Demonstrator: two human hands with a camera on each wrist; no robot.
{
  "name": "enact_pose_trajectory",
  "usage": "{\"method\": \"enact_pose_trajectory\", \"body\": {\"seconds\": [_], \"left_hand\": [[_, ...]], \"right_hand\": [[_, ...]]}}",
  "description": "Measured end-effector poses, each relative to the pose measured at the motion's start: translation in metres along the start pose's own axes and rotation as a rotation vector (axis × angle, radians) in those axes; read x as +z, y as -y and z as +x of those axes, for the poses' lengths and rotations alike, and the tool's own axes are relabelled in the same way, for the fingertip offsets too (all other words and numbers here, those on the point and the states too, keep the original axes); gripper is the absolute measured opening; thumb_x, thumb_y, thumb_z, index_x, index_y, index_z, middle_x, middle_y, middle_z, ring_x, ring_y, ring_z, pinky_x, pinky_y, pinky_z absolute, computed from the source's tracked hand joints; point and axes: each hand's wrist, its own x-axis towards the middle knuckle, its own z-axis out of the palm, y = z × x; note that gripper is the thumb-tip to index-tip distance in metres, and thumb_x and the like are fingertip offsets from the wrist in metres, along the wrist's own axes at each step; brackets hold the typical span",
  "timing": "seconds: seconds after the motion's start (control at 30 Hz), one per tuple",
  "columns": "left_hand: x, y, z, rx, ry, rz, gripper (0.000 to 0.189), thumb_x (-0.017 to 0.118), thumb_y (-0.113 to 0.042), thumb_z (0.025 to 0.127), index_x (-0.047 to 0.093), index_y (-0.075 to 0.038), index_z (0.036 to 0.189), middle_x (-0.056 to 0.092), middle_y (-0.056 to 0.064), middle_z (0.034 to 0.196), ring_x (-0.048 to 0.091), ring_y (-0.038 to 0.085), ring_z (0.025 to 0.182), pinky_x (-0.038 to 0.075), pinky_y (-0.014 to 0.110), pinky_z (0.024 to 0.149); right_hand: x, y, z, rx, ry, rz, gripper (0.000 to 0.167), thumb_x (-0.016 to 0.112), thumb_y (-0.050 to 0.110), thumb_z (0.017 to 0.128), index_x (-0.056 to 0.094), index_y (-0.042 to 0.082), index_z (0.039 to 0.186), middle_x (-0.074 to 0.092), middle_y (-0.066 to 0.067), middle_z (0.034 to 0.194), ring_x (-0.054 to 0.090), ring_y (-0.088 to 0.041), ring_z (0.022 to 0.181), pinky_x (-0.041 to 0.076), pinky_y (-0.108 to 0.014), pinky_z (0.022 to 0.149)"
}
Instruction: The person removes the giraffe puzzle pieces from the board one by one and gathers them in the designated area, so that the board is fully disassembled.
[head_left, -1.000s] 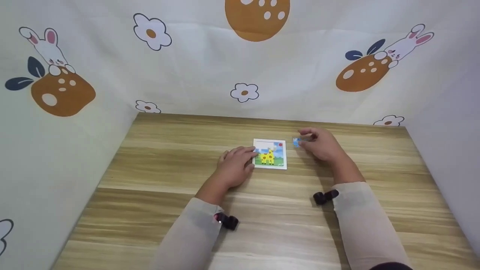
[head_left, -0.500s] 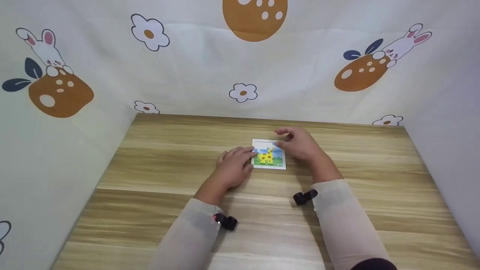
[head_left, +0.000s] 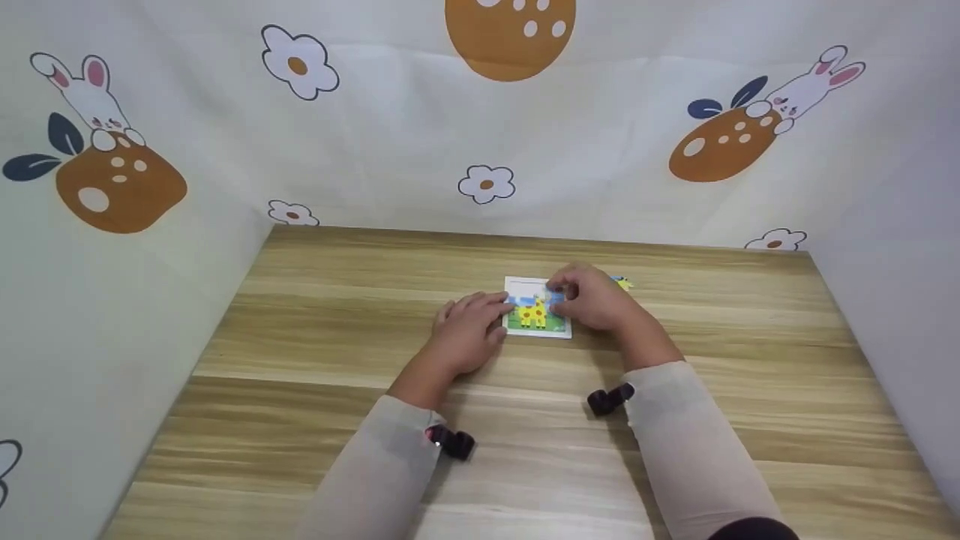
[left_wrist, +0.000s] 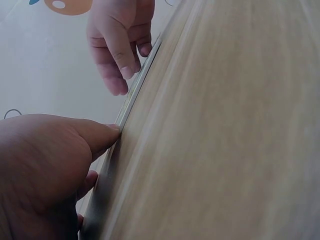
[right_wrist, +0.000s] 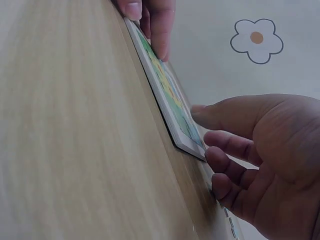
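Observation:
A small square giraffe puzzle [head_left: 529, 322] in a white frame lies flat on the wooden table, with a pale gap at its upper left. My left hand [head_left: 469, 334] rests on the frame's left side; in the left wrist view its thumb [left_wrist: 102, 134] touches the front edge. My right hand [head_left: 592, 296] is over the puzzle's upper right. In the right wrist view its thumb [right_wrist: 220, 117] touches the picture and the other fingers bend beside the edge. No piece shows between them. A yellow-and-blue puzzle piece [head_left: 623, 283] lies behind the right hand, partly hidden.
Printed cloth walls [head_left: 405, 127] with rabbits, oranges and flowers enclose the table [head_left: 315, 315] at the back and left. A plain pale wall [head_left: 907, 247] stands on the right. Small black cameras are strapped to both sleeves.
My right hand has moved left from a blue piece beside the frame to the puzzle's upper right, covering the red dot. The yellow-and-blue piece has come into view. The left hand stays put.

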Motion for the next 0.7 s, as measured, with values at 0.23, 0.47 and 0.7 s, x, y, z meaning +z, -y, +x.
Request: {"method": "enact_pose_trajectory", "body": {"seconds": [0.23,0.47,0.7], "left_hand": [[-0.0009,0.0,-0.0003,0.002,0.003,0.008,0.049,0.056,-0.038,0.111,0.049,-0.038,0.16,0.035,-0.018,0.174,0.024,0.021,0.167,0.011,0.063,0.135],[-0.0006,0.0008,0.0009,0.005,0.008,0.012,0.049,0.055,-0.037,0.112,0.049,-0.039,0.16,0.035,-0.018,0.174,0.024,0.022,0.167,0.011,0.064,0.134],[-0.0009,0.0005,-0.0012,0.008,0.006,0.004,0.049,0.055,-0.037,0.112,0.048,-0.038,0.161,0.035,-0.017,0.174,0.024,0.021,0.167,0.012,0.065,0.134]], "right_hand": [[0.0019,0.0047,-0.0008,0.003,0.049,-0.063,0.035,0.077,0.016,0.099,0.074,0.005,0.132,0.058,-0.009,0.149,0.059,-0.03,0.126,0.051,-0.05,0.112],[0.0029,0.0077,-0.0011,0.003,0.058,-0.104,0.034,0.077,0.019,0.098,0.075,0.006,0.129,0.056,-0.01,0.15,0.058,-0.033,0.136,0.048,-0.052,0.119],[0.0028,0.0065,-0.0009,-0.038,0.058,-0.146,0.034,0.076,0.019,0.098,0.075,0.006,0.128,0.058,-0.011,0.149,0.058,-0.034,0.136,0.048,-0.053,0.118]]}}
